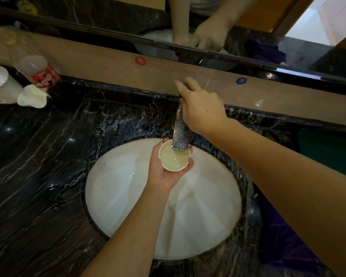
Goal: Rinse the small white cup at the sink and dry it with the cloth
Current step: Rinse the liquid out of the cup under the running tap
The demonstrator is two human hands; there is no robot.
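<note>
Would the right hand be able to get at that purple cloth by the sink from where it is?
Probably yes. The right hand is on the faucet, holding nothing else, and the purple cloth lies on the counter under that same forearm with nothing over it. It would only have to let go first.

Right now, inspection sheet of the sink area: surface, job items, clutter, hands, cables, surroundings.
Surface: dark marble counter, wet with splashes around the white basin.
Job items: small white cup held upright under the faucet spout, holding water; purple cloth on the counter right of the basin.
Clutter: plastic bottle with red label, white mug and a tipped white cup, all far left.
Hands: left hand cradles the small white cup; right hand grips the faucet's top.
Cables: nothing seen.
Surroundings: mirror above a tan ledge bearing red and blue stickers.
</note>
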